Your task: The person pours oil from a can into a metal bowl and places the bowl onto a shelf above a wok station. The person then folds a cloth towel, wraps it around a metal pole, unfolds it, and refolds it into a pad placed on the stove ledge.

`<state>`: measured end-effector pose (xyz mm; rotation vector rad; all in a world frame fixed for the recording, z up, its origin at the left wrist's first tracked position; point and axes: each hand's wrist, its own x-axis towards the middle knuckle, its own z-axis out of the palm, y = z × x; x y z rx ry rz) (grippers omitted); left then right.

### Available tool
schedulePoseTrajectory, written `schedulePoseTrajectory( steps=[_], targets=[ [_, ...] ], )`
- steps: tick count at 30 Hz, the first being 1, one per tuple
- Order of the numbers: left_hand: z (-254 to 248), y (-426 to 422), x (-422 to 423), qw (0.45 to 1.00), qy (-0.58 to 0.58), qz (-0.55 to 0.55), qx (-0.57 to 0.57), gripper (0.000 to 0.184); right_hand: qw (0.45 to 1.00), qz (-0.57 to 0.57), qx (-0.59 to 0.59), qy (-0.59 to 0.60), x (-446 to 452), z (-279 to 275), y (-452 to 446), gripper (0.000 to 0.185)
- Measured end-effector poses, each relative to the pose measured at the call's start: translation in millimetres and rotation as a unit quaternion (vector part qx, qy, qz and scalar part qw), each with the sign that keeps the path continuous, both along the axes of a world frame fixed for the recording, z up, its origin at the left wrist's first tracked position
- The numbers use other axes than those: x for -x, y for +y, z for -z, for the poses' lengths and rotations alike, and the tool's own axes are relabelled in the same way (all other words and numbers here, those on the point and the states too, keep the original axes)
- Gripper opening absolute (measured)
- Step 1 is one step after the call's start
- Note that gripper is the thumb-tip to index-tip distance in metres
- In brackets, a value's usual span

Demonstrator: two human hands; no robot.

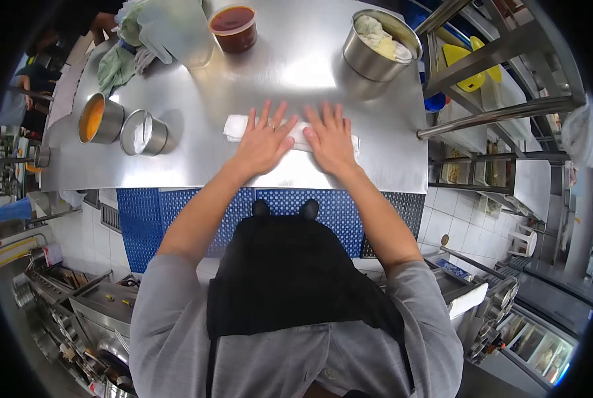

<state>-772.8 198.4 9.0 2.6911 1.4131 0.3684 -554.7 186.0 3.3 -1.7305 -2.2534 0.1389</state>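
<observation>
A rolled white cloth (237,127) lies across the steel table (197,159) near its front edge. Both of my hands rest palm down on it with the fingers spread. My left hand (264,142) covers the part left of the middle, and my right hand (329,138) covers the part toward the right end. Between the two thumbs a short stretch of the cloth shows. The fingertips, slightly blurred, reach past its far side. Neither hand is closed round anything.
Two metal containers, one with orange contents (94,118) and one with white (141,136), stand left. A tub of red liquid (234,30), green cloths (116,67) and a steel pot (369,60) are farther back. A metal rack (495,118) borders the right.
</observation>
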Motion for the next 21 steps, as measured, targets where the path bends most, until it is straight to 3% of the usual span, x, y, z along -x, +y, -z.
schedulePoseTrajectory(
  steps=[2,5,6,13,15,16,19,21],
  targets=[
    [6,26,4,0.998,-0.033,-0.047,-0.036,0.061,0.999,0.024,-0.011,0.019,-9,2,17,0.061],
    [19,45,28,0.991,0.016,-0.126,-0.048,0.061,0.997,0.071,-0.039,0.002,-20,8,30,0.059],
    [27,40,35,0.989,0.028,-0.145,-0.007,0.062,0.996,0.083,-0.041,-0.001,-22,15,23,0.059],
    [16,27,42,0.99,-0.061,-0.122,-0.034,0.065,0.991,-0.009,-0.083,0.105,-39,15,9,0.056],
    [22,27,51,0.987,-0.121,-0.1,-0.042,0.066,0.986,-0.094,-0.097,0.098,-56,17,-4,0.056],
    [22,22,59,0.99,-0.118,-0.066,-0.041,0.068,0.981,-0.135,-0.1,0.095,-63,16,-16,0.057],
    [19,-19,72,0.996,-0.085,0.002,-0.014,0.072,0.991,-0.13,-0.034,0.015,-69,6,-79,0.058],
    [12,-44,68,0.999,-0.03,0.017,0.017,0.075,0.992,-0.118,-0.023,0.028,-72,1,-112,0.058]
  ],
)
